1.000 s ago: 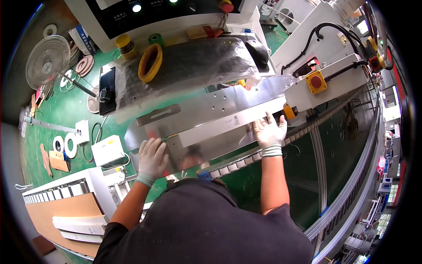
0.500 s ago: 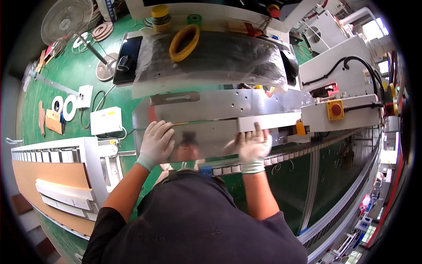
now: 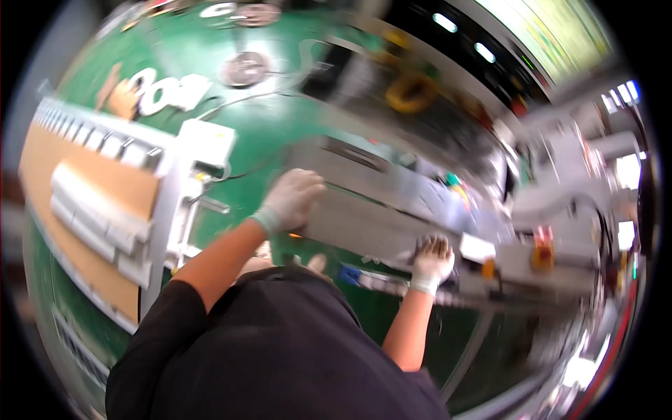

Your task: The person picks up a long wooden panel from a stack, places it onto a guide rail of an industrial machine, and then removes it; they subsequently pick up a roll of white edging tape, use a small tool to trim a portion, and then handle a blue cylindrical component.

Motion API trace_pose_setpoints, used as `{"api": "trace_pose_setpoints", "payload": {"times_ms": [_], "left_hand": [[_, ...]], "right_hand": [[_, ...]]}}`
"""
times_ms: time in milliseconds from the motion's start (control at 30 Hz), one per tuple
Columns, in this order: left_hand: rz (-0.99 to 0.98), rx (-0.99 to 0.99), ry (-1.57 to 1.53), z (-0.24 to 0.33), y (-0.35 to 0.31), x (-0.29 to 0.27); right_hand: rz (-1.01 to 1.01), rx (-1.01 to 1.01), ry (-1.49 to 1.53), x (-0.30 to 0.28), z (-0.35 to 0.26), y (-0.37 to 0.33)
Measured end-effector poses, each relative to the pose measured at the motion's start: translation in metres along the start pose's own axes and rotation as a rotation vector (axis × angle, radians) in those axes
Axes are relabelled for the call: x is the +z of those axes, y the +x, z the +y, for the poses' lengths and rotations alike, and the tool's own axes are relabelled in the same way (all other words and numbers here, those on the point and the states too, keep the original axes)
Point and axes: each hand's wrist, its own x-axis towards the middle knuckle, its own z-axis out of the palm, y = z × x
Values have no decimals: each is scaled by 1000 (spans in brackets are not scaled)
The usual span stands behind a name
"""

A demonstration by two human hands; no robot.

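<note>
The white strip (image 3: pixel 478 247) looks short and blurred, at two o'clock from your right hand (image 3: pixel 432 264). I cannot tell if this or your left hand (image 3: pixel 295 200) is spread or pinching.

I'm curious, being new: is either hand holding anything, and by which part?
Nothing held shows in the left hand or right hand; blur hides whether either grips the metal plate.

Dark shirt (image 3: pixel 269 346), pale cuffed gloves (image 3: pixel 292 201)
</note>
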Motion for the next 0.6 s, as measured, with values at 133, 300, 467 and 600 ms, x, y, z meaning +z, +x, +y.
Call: {"api": "trace_pose_setpoints", "payload": {"times_ms": [133,300,467,600], "left_hand": [[116,-148,209,-53,-63,-64],[352,-1177,692,-156,-204,-221],[208,-1858,810,-141,-275,-269],[836,-1838,483,-182,-360,-256]], "right_hand": [[-439,165,-350,-30,72,-18],[-374,-160,-756,37,106,-102],[-282,-141,-864,48,90,-99],[-343,-205,-902,52,112,-88]]}}
